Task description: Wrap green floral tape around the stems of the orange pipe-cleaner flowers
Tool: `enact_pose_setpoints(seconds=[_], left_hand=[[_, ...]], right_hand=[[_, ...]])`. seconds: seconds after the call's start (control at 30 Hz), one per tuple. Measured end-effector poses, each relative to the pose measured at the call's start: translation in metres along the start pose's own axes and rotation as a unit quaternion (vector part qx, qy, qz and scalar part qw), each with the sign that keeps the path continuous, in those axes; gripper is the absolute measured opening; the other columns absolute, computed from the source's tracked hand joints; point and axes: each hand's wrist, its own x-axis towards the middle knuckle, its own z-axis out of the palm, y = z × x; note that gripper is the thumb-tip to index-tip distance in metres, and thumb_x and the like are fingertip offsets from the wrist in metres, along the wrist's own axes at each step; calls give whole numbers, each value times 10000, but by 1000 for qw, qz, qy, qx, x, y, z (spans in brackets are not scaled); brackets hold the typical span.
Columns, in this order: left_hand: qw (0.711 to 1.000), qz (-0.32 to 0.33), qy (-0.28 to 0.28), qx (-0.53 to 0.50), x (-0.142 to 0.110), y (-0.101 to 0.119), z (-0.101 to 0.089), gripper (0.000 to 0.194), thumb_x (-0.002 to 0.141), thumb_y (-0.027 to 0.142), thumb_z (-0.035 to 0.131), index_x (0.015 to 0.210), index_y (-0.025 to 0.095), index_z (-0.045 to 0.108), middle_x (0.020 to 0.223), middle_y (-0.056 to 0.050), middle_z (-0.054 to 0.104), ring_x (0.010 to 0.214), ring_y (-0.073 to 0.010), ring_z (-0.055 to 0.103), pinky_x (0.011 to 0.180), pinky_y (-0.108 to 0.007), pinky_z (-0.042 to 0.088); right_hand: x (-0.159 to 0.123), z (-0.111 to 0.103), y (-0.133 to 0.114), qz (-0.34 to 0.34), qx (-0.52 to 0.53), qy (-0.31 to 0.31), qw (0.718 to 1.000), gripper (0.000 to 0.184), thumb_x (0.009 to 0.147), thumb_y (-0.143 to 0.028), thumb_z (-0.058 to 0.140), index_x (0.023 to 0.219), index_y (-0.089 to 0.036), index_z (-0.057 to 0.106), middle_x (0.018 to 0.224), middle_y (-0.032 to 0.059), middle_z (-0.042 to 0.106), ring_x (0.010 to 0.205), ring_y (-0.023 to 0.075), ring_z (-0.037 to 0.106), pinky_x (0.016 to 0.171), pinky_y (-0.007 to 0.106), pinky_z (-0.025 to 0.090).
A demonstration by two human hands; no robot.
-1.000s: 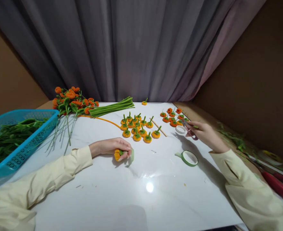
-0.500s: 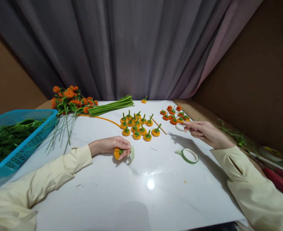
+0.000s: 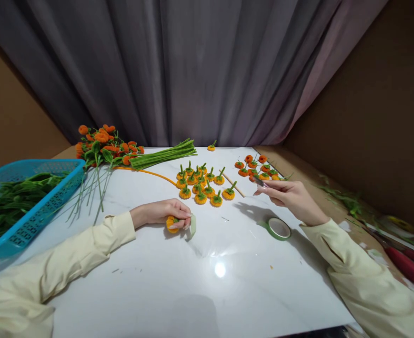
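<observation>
My left hand (image 3: 169, 210) is closed around a yellow-orange fuzzy flower (image 3: 172, 224), its green base between the fingers. A short strip of pale green tape (image 3: 192, 225) hangs at the fingertips. At the right, above the table, my right hand (image 3: 293, 199) pinches a small, thin, dark object (image 3: 261, 181) whose kind I cannot make out. Below that hand a roll of green tape (image 3: 279, 228) lies flat, its loose end pointing left. Between the hands and farther back, several yellow-orange flowers (image 3: 200, 198) rest heads down, green stems up.
Orange flower heads (image 3: 243, 172) sit at the back right. At the back left lie orange flowers on stems (image 3: 101, 137), a bundle of green stems (image 3: 164, 154) and a blue basket (image 3: 48, 213) of green leaves. A thin stick (image 3: 235, 184) lies mid-table; red handles (image 3: 407, 267) are far right.
My right hand has drawn slightly down, and a dark object now shows at its fingertips. The white ring seen there before is no longer visible. My left hand has barely moved.
</observation>
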Motion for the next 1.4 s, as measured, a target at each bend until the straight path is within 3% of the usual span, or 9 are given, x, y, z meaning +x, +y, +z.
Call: enact_pose_setpoints(seconds=[0.3,0.7,1.07,1.2,1.4], left_hand=[[1000,8,16,3,0,-1,-1,145,757,222,621,673,106,645,400,44,422,449,-95,351,576,-239,379],[1000,2,0,0,-1,2,1,213,828,228,572,698,79,651,391,52,376,405,-72,296,478,-206,336],[1000,4,0,3,-1,1,0,225,830,247,586,683,82,633,398,53,377,391,-67,295,463,-204,342],[1000,2,-1,4,-1,2,0,228,832,256,584,692,86,642,398,54,379,386,-69,287,483,-217,356],[1000,-1,1,3,-1,3,1,227,825,262,593,678,94,635,395,55,378,385,-70,285,479,-221,348]], right_hand=[[-3,4,2,-4,-14,-47,999,444,728,-562,663,828,-140,754,757,69,636,514,84,335,447,246,322],[-5,28,4,-43,-51,-157,985,439,785,-523,605,798,-112,757,608,32,609,502,92,360,486,246,325],[-7,40,7,-97,-98,-166,976,460,810,-553,572,852,-127,742,628,30,597,556,122,404,524,246,347],[-7,42,6,-139,-111,-179,968,469,870,-524,506,729,-132,720,665,52,626,585,137,467,594,256,393],[-6,44,14,-166,-135,-170,962,452,873,-524,507,905,-139,742,682,47,646,597,146,519,572,243,403]])
